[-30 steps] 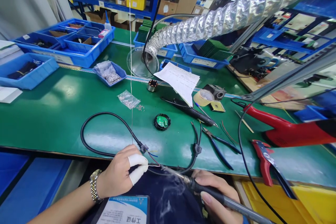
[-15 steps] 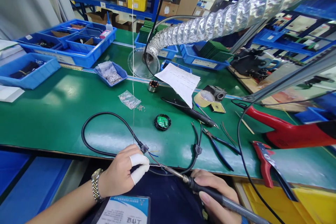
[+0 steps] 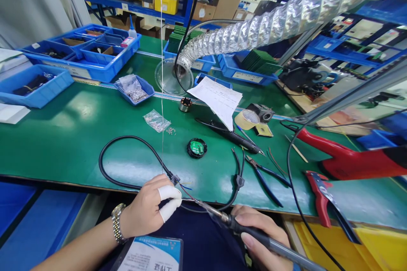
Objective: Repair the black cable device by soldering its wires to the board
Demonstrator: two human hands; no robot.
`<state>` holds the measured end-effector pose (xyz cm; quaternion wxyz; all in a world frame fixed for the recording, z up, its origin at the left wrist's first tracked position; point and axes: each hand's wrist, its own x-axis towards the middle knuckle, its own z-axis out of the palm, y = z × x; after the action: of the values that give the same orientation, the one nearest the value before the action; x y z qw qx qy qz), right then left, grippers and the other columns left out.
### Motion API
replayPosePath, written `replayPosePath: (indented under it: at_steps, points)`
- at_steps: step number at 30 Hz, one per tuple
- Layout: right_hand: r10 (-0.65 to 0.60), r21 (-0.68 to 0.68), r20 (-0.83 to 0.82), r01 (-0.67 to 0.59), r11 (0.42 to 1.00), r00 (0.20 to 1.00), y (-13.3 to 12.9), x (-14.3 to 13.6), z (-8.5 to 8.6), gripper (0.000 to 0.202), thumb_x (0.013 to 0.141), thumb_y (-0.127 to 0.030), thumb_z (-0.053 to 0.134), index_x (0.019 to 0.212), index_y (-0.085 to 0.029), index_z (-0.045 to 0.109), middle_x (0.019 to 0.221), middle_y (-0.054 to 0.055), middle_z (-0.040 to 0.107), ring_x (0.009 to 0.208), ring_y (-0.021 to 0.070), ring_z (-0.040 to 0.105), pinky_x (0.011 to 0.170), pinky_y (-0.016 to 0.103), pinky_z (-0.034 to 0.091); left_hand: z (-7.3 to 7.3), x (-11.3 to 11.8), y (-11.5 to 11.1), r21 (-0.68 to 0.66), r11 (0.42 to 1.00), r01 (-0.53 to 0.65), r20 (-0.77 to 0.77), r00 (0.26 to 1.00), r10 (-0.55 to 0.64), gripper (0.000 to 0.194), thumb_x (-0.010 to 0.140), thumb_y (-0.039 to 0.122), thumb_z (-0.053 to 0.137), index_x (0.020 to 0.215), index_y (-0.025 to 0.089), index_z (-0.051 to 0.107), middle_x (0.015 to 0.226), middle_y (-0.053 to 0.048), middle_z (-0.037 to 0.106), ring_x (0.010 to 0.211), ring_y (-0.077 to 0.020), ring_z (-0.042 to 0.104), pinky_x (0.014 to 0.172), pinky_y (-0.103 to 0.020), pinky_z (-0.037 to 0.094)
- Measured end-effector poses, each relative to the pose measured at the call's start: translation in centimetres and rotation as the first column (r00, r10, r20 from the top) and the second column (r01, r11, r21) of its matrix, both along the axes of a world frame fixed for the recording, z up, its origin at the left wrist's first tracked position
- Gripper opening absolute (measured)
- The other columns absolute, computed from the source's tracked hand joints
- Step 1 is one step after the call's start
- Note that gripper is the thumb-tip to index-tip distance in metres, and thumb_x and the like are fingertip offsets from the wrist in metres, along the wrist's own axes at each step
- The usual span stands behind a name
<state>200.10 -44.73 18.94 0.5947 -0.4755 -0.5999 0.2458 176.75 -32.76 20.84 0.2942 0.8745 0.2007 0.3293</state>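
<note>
My left hand [image 3: 148, 205], with white finger cots on the thumb and forefinger, pinches a thin solder wire [image 3: 162, 148] that runs down from above. Its end sticks out toward the tip of a soldering iron [image 3: 221, 215]. My right hand [image 3: 265, 230] is wrapped around the iron's dark handle. At the tip lies a thin reddish wire coming from a black cable [image 3: 125, 138], whose grey-black end piece [image 3: 174, 178] rests just beyond my left fingers. Faint haze shows beside the iron's barrel. Whether tip, solder and wire touch is too small to tell.
On the green bench [image 3: 70, 135] are a round green circuit board [image 3: 197, 147], blue-handled cutters [image 3: 267, 182], red-handled pliers [image 3: 319, 199] and a red tool [image 3: 330, 150]. A foil duct [image 3: 254, 36] crosses above; a blue parts tray [image 3: 104, 65] stands at the back left.
Both hands stay nearly in place, the left shifted very slightly to the right. The solder end showing between fingers and tip looks shorter, and haze has appeared by the iron.
</note>
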Motion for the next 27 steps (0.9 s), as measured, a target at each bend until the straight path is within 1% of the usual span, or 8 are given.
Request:
replayPosePath:
  at_steps: [5,9,13,16,22,27]
  points:
    - [0.011,-0.002,0.014,-0.011,1.000,1.000,-0.05,0.10,0.08,0.014,0.078,-0.027,0.058,0.090,-0.022,0.065,0.073,0.006,0.064,0.067,0.0197,0.062,0.062,0.034,0.054,0.08,0.15,0.07,0.005,1.000,-0.006,0.002,1.000,0.006,0.010,0.084,0.011,0.048,0.080,0.016,0.055,0.069,-0.003,0.056,0.065,-0.0136,0.046,0.062,-0.028,0.039]
    - [-0.020,-0.008,0.046,0.020,1.000,0.999,0.01,0.12,0.07,0.014,0.078,-0.027,0.059,0.090,-0.022,0.065,0.076,0.006,0.065,0.069,0.0204,0.063,0.064,0.034,0.054,0.02,0.17,0.05,0.002,1.000,-0.010,-0.008,1.000,0.010,0.009,0.084,0.011,0.049,0.079,0.016,0.056,0.069,-0.003,0.056,0.066,-0.0135,0.047,0.063,-0.027,0.039]
    - [-0.008,0.007,0.028,0.008,1.000,1.000,0.17,0.00,0.70,0.014,0.078,-0.028,0.058,0.090,-0.024,0.065,0.073,0.004,0.065,0.068,0.0194,0.062,0.061,0.031,0.054,0.05,0.04,0.01,0.001,1.000,-0.008,-0.001,1.000,0.008,0.009,0.083,0.010,0.050,0.079,0.016,0.055,0.068,-0.003,0.056,0.066,-0.0136,0.047,0.063,-0.027,0.039]
    - [-0.005,-0.005,0.020,0.005,1.000,1.000,0.07,0.05,0.95,0.014,0.079,-0.027,0.058,0.090,-0.024,0.065,0.074,0.004,0.065,0.069,0.0190,0.063,0.061,0.029,0.054,0.16,-0.14,-0.02,-0.006,1.000,-0.008,-0.003,1.000,0.008,0.009,0.083,0.010,0.050,0.079,0.016,0.055,0.067,-0.002,0.055,0.065,-0.0134,0.046,0.062,-0.027,0.039]
    - [-0.039,0.004,0.040,0.038,0.999,0.998,-0.15,0.13,0.24,0.015,0.077,-0.028,0.060,0.089,-0.023,0.066,0.078,0.005,0.066,0.071,0.0200,0.064,0.067,0.033,0.054,0.08,-0.36,-0.10,-0.001,1.000,-0.004,-0.010,1.000,0.004,0.009,0.083,0.009,0.050,0.079,0.016,0.055,0.067,-0.003,0.055,0.065,-0.0135,0.046,0.062,-0.028,0.039]
    - [0.007,0.004,0.014,-0.007,1.000,1.000,0.09,-0.07,0.28,0.014,0.079,-0.027,0.058,0.091,-0.023,0.065,0.074,0.005,0.065,0.068,0.0192,0.062,0.063,0.032,0.053,0.03,-0.42,-0.14,-0.004,1.000,-0.010,-0.008,1.000,0.010,0.010,0.083,0.010,0.049,0.079,0.016,0.055,0.068,-0.003,0.055,0.065,-0.0136,0.047,0.062,-0.027,0.040]
